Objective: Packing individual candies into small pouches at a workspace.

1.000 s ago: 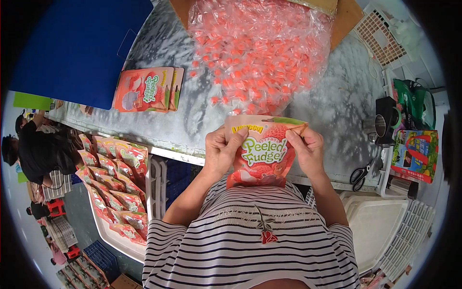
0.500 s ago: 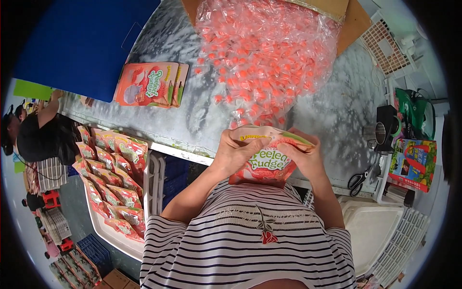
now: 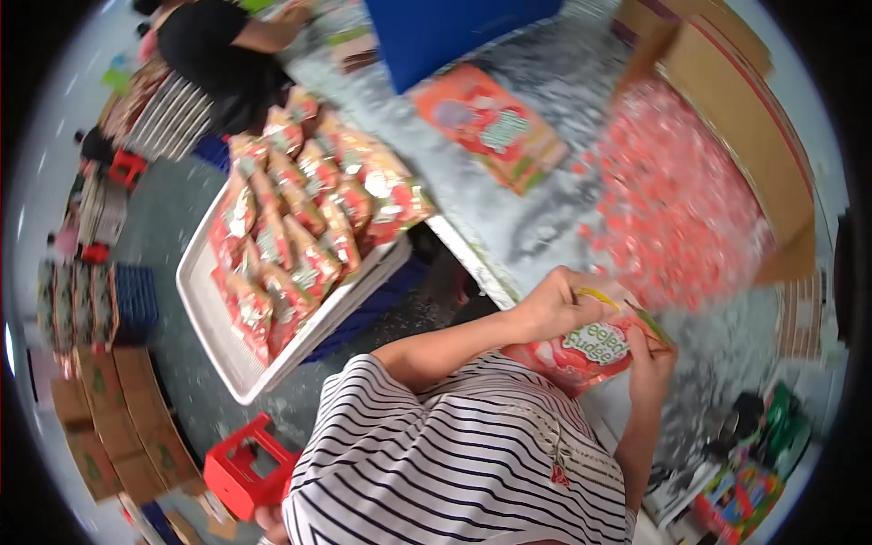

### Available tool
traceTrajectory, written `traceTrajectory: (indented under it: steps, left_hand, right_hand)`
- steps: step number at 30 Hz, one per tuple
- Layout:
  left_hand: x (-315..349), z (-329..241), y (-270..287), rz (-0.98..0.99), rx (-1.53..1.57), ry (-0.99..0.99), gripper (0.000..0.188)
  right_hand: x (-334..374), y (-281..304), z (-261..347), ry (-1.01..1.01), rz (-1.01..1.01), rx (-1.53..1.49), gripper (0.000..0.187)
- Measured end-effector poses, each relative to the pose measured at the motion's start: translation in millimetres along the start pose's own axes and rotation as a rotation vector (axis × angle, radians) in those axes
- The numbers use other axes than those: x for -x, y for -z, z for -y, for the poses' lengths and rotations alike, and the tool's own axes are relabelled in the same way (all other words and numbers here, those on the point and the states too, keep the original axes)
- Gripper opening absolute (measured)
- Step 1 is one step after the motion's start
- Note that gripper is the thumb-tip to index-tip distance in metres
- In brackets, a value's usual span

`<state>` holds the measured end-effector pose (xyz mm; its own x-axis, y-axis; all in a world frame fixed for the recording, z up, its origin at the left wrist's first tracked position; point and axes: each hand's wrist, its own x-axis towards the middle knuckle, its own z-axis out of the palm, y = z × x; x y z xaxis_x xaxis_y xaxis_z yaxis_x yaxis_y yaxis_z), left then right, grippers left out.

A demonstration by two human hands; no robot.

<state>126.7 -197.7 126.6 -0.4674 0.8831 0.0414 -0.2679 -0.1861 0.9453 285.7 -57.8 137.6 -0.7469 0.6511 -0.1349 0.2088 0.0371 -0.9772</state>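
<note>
In front of my striped shirt, a red and pink printed candy pouch is held tilted between both hands. My left hand is closed on its upper left edge. At the upper right corner, my right hand has its fingers pressed on the pouch. Beyond them on the table spreads a heap of pink candies in clear wrappers. A stack of flat pouches lies left of the heap. Several plump, filled pouches stand in rows in a white tray at my left.
An open cardboard box sits behind the candies, and a blue bin at the table's far side. A red stool stands at lower left, near stacked cartons. Another person in black works at the far left.
The view has swung left, so the tray looks nearer and the hands sit further right. Both hands still grip the pouch's upper edge.
</note>
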Motion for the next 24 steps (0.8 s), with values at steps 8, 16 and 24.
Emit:
traceTrajectory:
  steps: [8, 16, 24]
  left_hand:
    - [41.3, -30.1, 52.3, -0.232, -0.077, -0.051, 0.021]
    - [94.1, -41.9, 94.2, -0.787, -1.088, -0.471, 0.096]
    - [147.6, -54.7, 144.2, -1.123, -1.159, -0.234, 0.103]
  right_hand:
    - [-26.4, -66.9, 27.2, 0.314, 0.205, 0.089, 0.022]
    - [-58.0, -154.8, 60.6, 0.208, 0.327, -0.148, 0.017]
    - [-24.3, -278.1, 97.0, 0.198, 0.847, -0.258, 0.028]
